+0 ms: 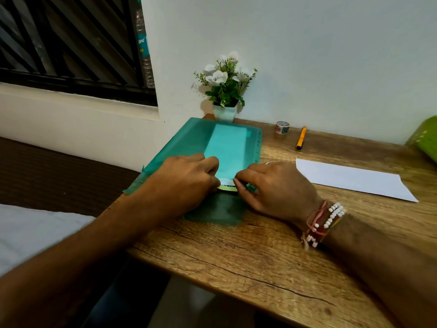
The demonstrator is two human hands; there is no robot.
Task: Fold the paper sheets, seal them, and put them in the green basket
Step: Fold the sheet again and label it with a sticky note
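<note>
So both hands are bunched at the near end of the green folder [189, 143]. The left hand [186, 183] and right hand [274, 188] each have a grip pinched shut on the end of the sheet [228, 187] poking out of it. The rest of that sheet runs away toward 12 o'clock inside the folder, so the pull looks like straight back to 6. A folded sheet [350, 177] lies on the desk [260, 256] at 3 o'clock, nearer the right hand. The green basket [425, 140] sits further out at 2.
</note>
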